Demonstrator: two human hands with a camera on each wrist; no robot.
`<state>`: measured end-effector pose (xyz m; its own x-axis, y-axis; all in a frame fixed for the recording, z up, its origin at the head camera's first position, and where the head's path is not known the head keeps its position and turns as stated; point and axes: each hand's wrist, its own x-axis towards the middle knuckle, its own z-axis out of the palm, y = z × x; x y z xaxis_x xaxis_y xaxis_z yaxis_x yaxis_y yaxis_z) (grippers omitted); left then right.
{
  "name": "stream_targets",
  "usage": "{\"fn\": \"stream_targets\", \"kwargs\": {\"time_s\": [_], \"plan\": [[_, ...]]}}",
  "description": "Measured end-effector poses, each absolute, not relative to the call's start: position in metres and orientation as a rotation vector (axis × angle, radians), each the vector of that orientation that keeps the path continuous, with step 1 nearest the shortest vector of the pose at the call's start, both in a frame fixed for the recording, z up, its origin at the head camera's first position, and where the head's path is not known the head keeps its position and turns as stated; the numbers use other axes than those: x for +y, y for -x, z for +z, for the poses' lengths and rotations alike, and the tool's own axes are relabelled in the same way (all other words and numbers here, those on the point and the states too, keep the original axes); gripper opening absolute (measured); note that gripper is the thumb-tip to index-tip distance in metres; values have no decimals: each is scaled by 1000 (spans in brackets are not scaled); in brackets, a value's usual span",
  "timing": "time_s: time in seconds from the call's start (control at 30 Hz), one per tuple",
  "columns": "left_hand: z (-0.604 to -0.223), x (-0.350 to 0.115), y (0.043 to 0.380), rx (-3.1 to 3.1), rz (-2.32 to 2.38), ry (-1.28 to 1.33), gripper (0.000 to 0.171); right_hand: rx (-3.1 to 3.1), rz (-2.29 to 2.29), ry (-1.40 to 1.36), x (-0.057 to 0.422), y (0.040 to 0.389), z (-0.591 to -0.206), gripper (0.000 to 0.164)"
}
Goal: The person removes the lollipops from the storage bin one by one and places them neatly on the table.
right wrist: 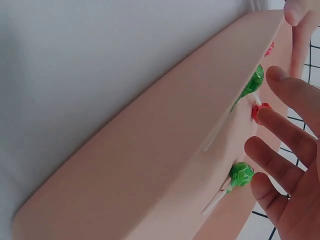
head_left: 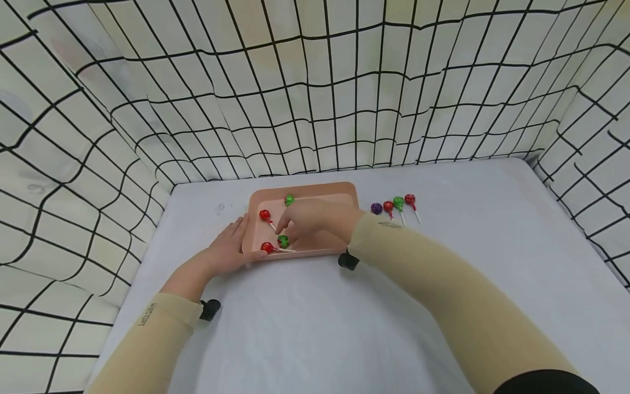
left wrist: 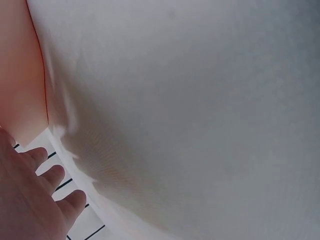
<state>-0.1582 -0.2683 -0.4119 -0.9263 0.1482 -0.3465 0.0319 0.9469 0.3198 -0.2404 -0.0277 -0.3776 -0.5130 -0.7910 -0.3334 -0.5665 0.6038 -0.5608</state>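
Lollipop (right wrist: pixel 242 174) in tray (right wrist: pixel 125 150): round, glossy green, white-sticked.

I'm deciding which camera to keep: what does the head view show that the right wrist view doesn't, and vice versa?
Only the head view: a row of four lollipops, one purple, one green and two red, on the table right of the tray.
Only the right wrist view: the white stick of the tray's far green lollipop, hidden by the right hand in the head view.
Both: the table, the tray, its two red lollipops and two green ones, the right hand and the left hand.
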Motion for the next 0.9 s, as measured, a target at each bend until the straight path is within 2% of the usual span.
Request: {"fn": "stream_targets", "kwargs": {"time_s": [0.3, 0.6, 0.9], "plan": [[-412, -267, 158, 2726, 451, -131, 122, 2251, -436, 1113, -38, 237, -384, 31], [-412, -267, 158, 2734, 440, -131, 123, 2313, -304, 1210, -45, 238, -387, 20], [-411, -268, 157, 2731, 454, -115, 122, 2285, -413, 1106, -34, 240, -385, 15]]}}
